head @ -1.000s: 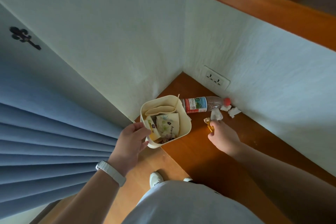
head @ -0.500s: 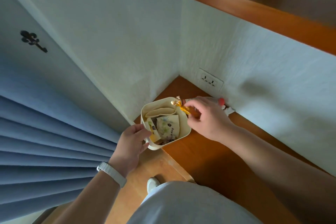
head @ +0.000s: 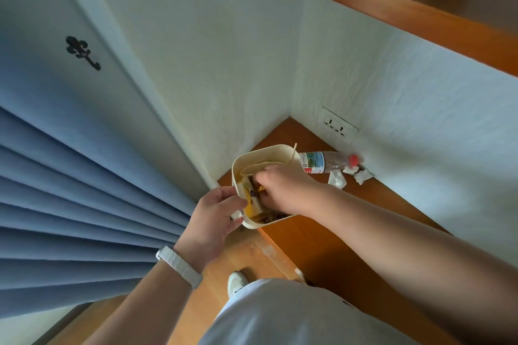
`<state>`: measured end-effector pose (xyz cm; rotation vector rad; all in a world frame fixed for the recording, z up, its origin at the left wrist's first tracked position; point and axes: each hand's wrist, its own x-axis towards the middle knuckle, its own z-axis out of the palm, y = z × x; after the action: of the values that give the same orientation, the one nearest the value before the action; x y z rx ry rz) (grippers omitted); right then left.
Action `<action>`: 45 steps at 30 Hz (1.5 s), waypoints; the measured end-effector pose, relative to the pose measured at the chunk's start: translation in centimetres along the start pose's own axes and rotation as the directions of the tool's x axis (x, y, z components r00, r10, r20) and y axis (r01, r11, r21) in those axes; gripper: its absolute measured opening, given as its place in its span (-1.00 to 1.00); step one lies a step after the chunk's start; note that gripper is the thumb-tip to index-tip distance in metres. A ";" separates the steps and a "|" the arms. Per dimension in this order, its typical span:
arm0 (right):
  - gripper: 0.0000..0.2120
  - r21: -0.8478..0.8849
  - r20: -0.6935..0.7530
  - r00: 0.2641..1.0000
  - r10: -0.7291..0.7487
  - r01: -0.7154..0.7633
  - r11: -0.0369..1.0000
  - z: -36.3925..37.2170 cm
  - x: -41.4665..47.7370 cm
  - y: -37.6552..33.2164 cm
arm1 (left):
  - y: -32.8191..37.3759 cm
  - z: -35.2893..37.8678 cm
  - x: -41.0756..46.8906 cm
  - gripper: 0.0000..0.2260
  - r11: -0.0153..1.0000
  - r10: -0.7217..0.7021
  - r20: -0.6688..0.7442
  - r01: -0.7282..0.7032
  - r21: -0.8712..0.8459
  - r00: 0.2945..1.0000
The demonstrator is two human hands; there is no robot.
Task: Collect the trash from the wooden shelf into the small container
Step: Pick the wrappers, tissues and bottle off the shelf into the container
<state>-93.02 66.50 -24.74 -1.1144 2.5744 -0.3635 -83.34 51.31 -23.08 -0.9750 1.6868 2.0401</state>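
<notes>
Wooden shelf in white-walled corner

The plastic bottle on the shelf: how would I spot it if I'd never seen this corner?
Find the wooden shelf where the two white walls meet, under the wall socket. The plastic bottle lies on its side just behind the cream container. Unlike the crumpled white tissues beside it, it is clear, with a red cap and a printed label.

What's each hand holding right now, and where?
Left hand grips the container by its near-left rim. Right hand is inside it; whether its fingers hold the gold wrapper cannot be told.
</notes>
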 end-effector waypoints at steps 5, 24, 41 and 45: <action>-0.84 0.041 0.025 1.000 -0.008 0.007 0.999 0.7 0.0 0.0 | -0.3 0.0 0.1 -0.85 1.000 -0.003 -0.013 0.003 0.020 1.000; -0.59 0.091 0.038 0.942 0.332 -0.334 0.938 6.5 -3.0 10.0 | -0.8 -2.3 2.2 -0.82 0.996 -0.081 -0.215 0.075 -0.037 0.973; -0.73 -0.003 0.069 0.950 0.305 -0.306 0.952 12.7 1.9 11.3 | -1.3 -3.9 1.8 -0.85 0.994 -0.106 -0.292 0.091 -0.066 0.951; -0.77 0.035 0.147 0.916 0.373 -0.381 0.924 12.6 1.5 11.1 | -1.0 -3.9 2.2 -0.85 0.994 -0.104 -0.281 0.090 -0.062 0.954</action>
<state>-96.47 71.42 -40.49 -0.5751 2.5567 -0.2602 -83.13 47.51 -25.59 -1.3968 1.6914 1.9599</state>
